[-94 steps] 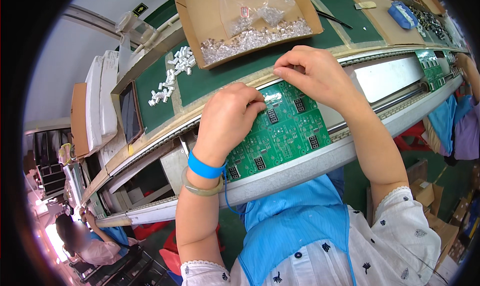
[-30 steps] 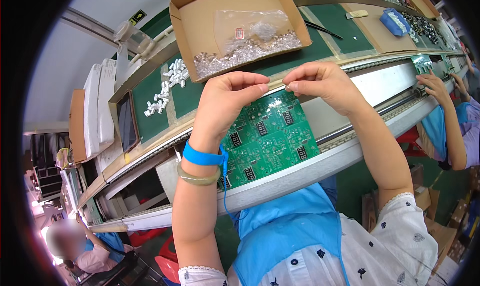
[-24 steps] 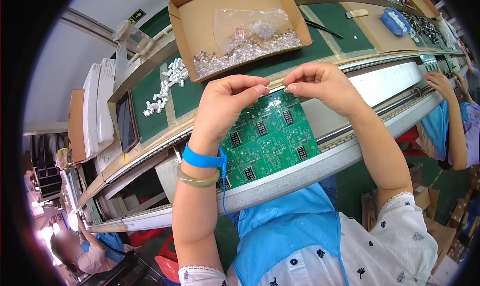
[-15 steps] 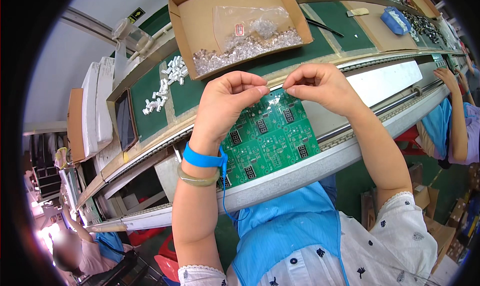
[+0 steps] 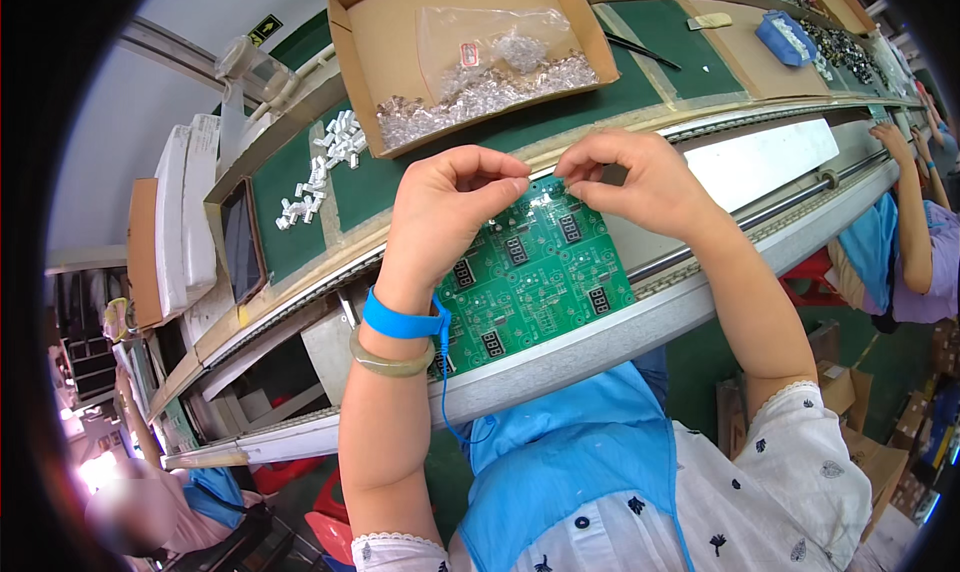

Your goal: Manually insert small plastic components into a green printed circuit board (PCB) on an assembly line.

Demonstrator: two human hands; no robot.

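Note:
A green circuit board (image 5: 545, 282) with several black digit displays lies in front of me across the metal rails. My left hand (image 5: 448, 200) is over its far left part, thumb and forefinger pinched together at the far edge. Beside it, my right hand (image 5: 632, 180) is closed too, its thumb and fingertips bunched low over the board's far edge. Whatever sits in either pinch is too small or hidden to make out. On my left wrist are a blue corded wristband (image 5: 400, 319) and a pale bangle (image 5: 390, 356).
A cardboard box (image 5: 352, 67) holding small clear parts and a plastic bag stands beyond my hands. White parts (image 5: 318, 177) lie scattered left of it. Tweezers (image 5: 643, 52) and a blue bin (image 5: 785, 40) are farther right. Co-workers sit at both sides along the metal rail (image 5: 600, 334).
The right fingertips have shifted slightly left and down along the board's far edge. My left hand keeps its pinch. The whole view has shifted slightly.

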